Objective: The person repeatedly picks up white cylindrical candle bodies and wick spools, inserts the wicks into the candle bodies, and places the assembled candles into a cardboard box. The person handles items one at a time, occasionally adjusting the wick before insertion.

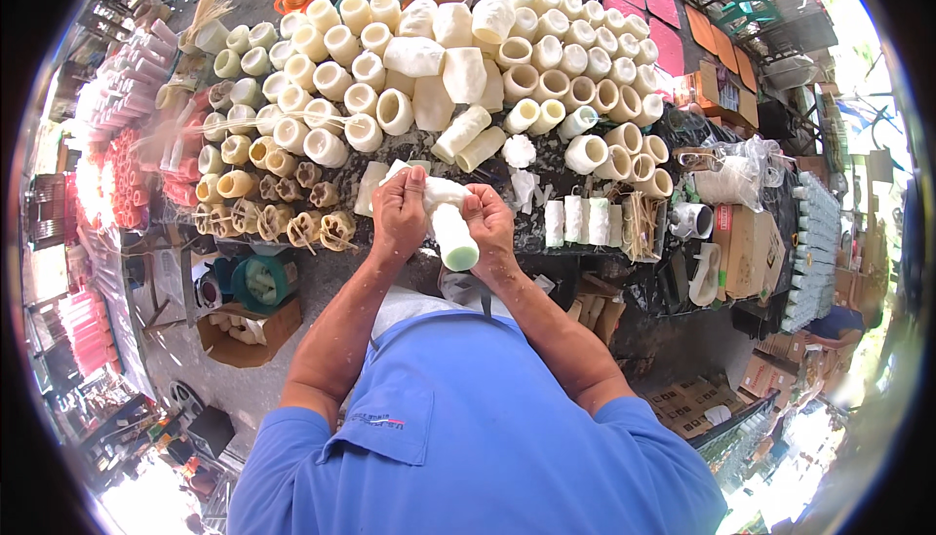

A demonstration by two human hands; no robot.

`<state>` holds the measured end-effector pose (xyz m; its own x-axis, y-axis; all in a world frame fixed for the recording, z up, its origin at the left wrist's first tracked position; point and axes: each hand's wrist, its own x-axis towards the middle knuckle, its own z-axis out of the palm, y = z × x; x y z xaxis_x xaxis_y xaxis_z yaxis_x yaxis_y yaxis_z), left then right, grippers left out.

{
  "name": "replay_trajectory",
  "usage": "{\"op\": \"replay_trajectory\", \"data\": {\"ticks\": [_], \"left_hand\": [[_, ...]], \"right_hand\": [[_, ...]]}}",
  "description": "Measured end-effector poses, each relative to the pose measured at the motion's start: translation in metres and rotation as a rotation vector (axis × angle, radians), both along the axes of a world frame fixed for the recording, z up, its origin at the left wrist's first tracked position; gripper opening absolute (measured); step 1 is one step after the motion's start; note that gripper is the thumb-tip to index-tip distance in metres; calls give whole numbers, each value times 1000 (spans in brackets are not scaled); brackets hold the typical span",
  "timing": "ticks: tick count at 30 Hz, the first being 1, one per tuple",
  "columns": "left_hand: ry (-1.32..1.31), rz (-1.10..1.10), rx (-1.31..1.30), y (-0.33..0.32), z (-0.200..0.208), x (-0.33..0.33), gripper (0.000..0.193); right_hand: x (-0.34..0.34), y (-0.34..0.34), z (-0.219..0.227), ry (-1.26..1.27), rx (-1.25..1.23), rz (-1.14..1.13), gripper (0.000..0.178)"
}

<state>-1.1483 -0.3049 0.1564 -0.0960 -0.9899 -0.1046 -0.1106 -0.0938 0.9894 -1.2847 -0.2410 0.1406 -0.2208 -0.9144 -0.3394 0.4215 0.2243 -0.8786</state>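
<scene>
In front of my chest I hold a thick cylindrical candle (pixel 453 235), white along its side with a pale green end that points toward me. A lumpy white material (pixel 444 190) lies against its far end; whether it is wax or cloth I cannot tell. My left hand (pixel 401 211) is closed on this material, thumb on top. My right hand (pixel 490 227) has its fingers wrapped round the candle's right side. Just beyond my hands, two rough cream wax cylinders (pixel 471 142) lie on the dark table (pixel 390 157). White flecks dot my forearms.
Rows of hollow cream wax cups (pixel 327 77) cover the table's far side. Several short white candles (pixel 575 220) stand at the near edge beside a bundle of sticks (pixel 640 223). Below left sits a cardboard box (pixel 258 335); pink candles (pixel 127 184) fill the far left.
</scene>
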Motion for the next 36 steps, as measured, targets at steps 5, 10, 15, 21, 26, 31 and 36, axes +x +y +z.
{"op": "replay_trajectory", "data": {"ticks": [5, 10, 15, 21, 26, 31, 36], "left_hand": [[401, -40, 198, -3, -16, -9, 45], [523, -42, 318, -1, -21, -8, 46], [576, 21, 414, 3, -20, -1, 40], [-35, 56, -69, -10, -29, -5, 44], [-280, 132, -386, -24, -46, -7, 40], [281, 203, 198, -45, -70, 40, 37], [488, 71, 580, -3, -85, 63, 44]], "right_hand": [[13, -4, -7, -258, -9, -169, 31], [7, -14, -19, -173, -55, -91, 29], [6, -19, -11, -7, 143, 23, 31], [-37, -17, 6, -834, 303, 348, 63], [-48, -1, -15, -356, 371, 456, 52], [-118, 50, -30, 390, 345, 260, 66], [-255, 79, -64, 1458, 395, -152, 64]]}}
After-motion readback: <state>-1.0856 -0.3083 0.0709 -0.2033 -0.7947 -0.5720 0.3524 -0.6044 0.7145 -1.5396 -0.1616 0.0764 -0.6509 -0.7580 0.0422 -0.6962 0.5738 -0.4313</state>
